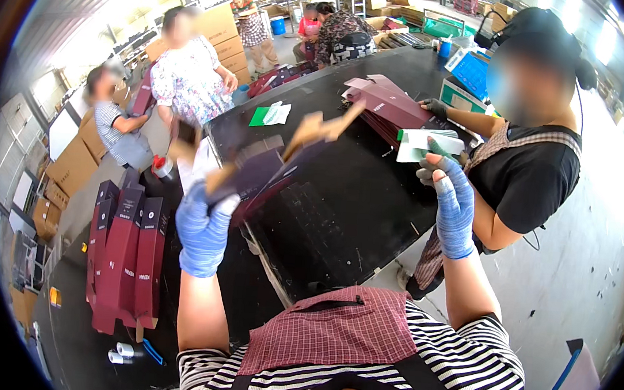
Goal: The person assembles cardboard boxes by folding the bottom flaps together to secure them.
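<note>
My left hand (205,229), wrapped in blue, is closed around a dark maroon cardboard box (266,173). Brown inner flaps stick out from the box, which is smeared by motion and held tilted over the black table (324,232). My right hand (455,210), in the same blue wrapping with bare fingertips, is raised at the table's right edge. Its fingers pinch at the lower edge of a white and green leaflet (414,148). A co-worker's dark-gloved hand (425,176) is right behind my fingertips, partly hidden by them.
Maroon boxes (128,254) lie at left beside white rolls (120,352) and a blue cutter (154,353). The co-worker (542,162) stands at right, one hand on flat maroon cartons (392,110). A green-white packet (270,115) lies farther back. Other people work beyond.
</note>
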Tool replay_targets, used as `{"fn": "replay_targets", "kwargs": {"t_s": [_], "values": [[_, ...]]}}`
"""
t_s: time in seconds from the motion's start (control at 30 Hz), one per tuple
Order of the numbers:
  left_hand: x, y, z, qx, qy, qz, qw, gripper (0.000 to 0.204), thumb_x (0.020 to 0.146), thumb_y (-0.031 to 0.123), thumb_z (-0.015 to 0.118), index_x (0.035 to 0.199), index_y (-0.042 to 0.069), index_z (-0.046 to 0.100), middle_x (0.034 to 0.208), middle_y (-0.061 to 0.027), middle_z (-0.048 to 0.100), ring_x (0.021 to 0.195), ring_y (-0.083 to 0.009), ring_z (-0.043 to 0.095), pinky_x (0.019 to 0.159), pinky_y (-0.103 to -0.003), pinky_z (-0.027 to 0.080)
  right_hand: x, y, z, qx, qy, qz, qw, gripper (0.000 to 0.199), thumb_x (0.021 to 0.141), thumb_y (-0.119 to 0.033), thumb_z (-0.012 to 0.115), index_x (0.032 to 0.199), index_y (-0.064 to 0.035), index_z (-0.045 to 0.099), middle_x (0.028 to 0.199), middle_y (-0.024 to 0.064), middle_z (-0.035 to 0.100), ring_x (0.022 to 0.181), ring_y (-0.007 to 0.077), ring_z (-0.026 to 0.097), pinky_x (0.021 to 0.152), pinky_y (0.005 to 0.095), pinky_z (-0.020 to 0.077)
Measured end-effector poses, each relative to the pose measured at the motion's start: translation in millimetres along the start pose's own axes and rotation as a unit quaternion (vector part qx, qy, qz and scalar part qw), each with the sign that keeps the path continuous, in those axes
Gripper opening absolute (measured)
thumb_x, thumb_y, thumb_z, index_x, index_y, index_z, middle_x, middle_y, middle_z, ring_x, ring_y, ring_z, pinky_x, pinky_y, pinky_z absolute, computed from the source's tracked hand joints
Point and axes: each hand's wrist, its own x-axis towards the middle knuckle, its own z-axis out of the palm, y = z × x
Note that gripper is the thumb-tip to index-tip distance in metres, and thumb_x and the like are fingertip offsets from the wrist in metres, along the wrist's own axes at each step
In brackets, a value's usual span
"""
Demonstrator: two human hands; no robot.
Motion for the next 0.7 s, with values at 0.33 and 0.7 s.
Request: {"fn": "replay_targets", "kwargs": {"t_s": [0.33,0.7], "values": [[-6.4,75.9,22.4,-0.165,0.084,-0.053,0.981,0.034,0.1,0.009,0.066,0.132,0.0,0.061,0.116,-0.0083,0.07,0.102,-0.0162,0.064,0.091,-0.032,0.051,4.4,-37.4,110.7,0.237,-0.179,0.033,0.954,0.094,0.092,-0.034,0.079,0.159,0.0029,0.024,0.148,0.0129,0.048,0.137,0.0211,0.043,0.118,0.0375,0.0328],[-19.3,78.5,37.2,-0.273,0.033,-0.03,0.961,0.082,0.098,0.025,0.069,0.16,0.001,0.021,0.146,-0.0139,0.048,0.128,-0.0215,0.051,0.109,-0.038,0.044,16.7,-27.5,139.3,0.228,-0.26,-0.014,0.938,0.134,0.066,-0.06,0.093,0.16,0.0035,0.02,0.154,0.016,0.04,0.144,0.0246,0.036,0.121,0.0378,0.0273]]}}
